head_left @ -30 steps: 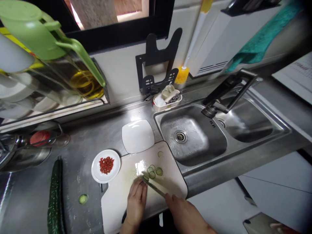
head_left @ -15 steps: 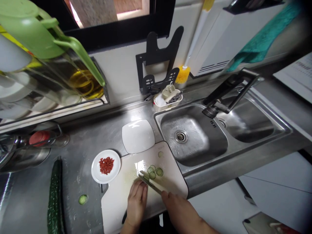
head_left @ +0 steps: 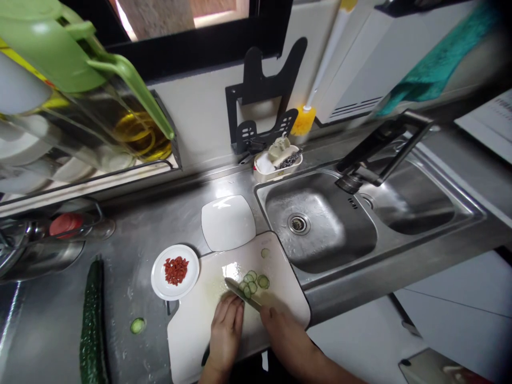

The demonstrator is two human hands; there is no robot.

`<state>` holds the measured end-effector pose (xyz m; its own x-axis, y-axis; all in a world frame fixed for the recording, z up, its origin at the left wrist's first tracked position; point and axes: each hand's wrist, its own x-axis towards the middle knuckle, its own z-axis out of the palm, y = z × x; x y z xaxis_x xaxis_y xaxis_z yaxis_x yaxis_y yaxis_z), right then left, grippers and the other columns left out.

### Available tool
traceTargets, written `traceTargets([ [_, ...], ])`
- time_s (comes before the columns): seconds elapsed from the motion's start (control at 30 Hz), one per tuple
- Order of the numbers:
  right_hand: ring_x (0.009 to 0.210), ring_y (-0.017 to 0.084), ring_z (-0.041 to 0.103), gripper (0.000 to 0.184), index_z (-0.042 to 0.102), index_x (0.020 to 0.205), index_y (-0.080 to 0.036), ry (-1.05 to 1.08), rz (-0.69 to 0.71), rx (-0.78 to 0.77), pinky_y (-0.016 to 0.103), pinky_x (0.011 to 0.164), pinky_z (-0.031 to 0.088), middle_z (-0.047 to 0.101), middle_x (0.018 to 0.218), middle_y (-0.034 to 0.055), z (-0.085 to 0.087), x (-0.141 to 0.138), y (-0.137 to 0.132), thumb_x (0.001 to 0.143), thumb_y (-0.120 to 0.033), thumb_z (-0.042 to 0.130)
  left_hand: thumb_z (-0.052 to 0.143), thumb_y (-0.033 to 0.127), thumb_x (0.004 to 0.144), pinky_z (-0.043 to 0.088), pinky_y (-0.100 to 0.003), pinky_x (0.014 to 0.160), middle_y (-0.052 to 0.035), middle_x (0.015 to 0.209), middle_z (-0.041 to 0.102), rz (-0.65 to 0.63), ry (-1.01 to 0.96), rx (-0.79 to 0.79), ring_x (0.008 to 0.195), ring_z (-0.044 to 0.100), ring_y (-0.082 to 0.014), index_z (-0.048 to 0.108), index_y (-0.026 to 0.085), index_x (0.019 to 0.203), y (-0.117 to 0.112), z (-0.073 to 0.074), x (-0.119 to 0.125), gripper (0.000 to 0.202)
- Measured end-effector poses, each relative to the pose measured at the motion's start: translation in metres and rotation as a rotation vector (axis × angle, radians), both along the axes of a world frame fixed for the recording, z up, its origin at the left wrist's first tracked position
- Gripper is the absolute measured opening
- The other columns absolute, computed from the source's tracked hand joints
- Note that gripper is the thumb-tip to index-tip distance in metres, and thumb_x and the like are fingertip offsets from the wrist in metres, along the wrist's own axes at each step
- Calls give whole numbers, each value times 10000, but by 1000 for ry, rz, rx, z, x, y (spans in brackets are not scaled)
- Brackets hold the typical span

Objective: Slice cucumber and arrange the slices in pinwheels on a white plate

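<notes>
My right hand (head_left: 276,320) is closed around the handle of a kitchen knife (head_left: 242,293), its blade slanting up and left over the white cutting board (head_left: 192,330). Beside the blade, my left hand (head_left: 228,320) is closed over a cucumber (head_left: 205,354); only its dark end shows past the wrist, the rest being hidden under the fingers. Thin cucumber slices (head_left: 253,288) lie in a loose cluster just beyond the knife. One more slice (head_left: 265,253) rests near the board's far right corner.
A white plate with red berries (head_left: 176,271) and a square white plate (head_left: 228,221) border the board. To the left lie a whole cucumber (head_left: 92,320) and a cut end piece (head_left: 137,325). A double sink (head_left: 320,218) with a faucet (head_left: 352,178) is on the right.
The knife and right hand have shifted slightly left. Another slice now lies with the cluster by the blade. The view has moved a little.
</notes>
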<state>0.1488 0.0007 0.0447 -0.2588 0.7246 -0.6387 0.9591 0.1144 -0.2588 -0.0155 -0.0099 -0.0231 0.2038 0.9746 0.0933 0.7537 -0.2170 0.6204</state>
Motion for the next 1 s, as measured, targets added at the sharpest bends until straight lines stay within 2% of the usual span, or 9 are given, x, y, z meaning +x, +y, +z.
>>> traceTargets([
  [0.13, 779, 191, 637, 387, 594, 1018, -138, 42, -45, 20, 257, 654, 438, 667, 867, 96, -7, 3, -3, 776, 25, 341, 446, 183, 897, 508, -378, 942, -50, 1056, 667, -6, 3, 4, 1031, 608, -179, 621, 199, 1040, 0, 0, 0, 227],
  [0.27, 794, 189, 635, 418, 593, 1039, -147, 84, -93, -27, 255, 655, 428, 673, 886, 92, -7, 10, 0, 749, 20, 342, 444, 184, 899, 517, -365, 931, -51, 1045, 670, 1, 3, 7, 1025, 612, -174, 618, 199, 1054, 0, 0, 0, 233],
  [0.5, 828, 188, 651, 383, 566, 1084, -147, 95, -232, -69, 237, 642, 433, 684, 892, 89, 10, 23, 14, 798, -35, 337, 437, 196, 906, 526, -360, 918, -67, 1038, 666, 7, -28, 18, 1020, 616, -175, 623, 200, 1054, 0, 0, 0, 238],
  [0.73, 790, 221, 659, 497, 576, 1106, -163, 5, -86, -71, 268, 605, 449, 681, 925, 88, 29, 22, 5, 739, 47, 313, 444, 196, 901, 515, -376, 936, -66, 1055, 662, 18, -30, 0, 1039, 608, -181, 622, 200, 1048, -1, 0, 0, 230],
  [1.0, 768, 189, 656, 506, 598, 1098, -178, -6, -28, -61, 238, 599, 440, 688, 911, 72, 35, 21, -10, 751, 59, 317, 439, 205, 903, 520, -381, 927, -67, 1031, 670, 42, -22, 5, 1034, 614, -193, 634, 195, 1002, -2, 1, 1, 220],
])
